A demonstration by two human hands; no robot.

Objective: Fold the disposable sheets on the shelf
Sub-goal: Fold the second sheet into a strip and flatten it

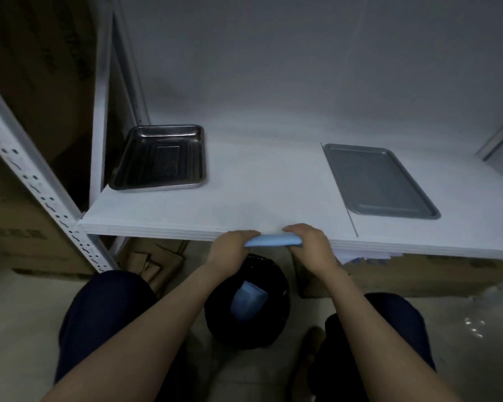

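A folded light-blue disposable sheet [273,241] is held flat at the front edge of the white shelf [259,192]. My left hand [233,245] grips its left end and my right hand [310,242] grips its right end, thumbs on top. Directly below the hands, another blue sheet [249,300] sits inside a black bin [247,303] on the floor between my knees.
A deep shiny steel tray [134,185] stands at the shelf's back left, a flat grey tray [343,181] on the right. A white perforated upright [35,187] rises at the left. Cardboard boxes [413,277] lie under the shelf and behind the rack.
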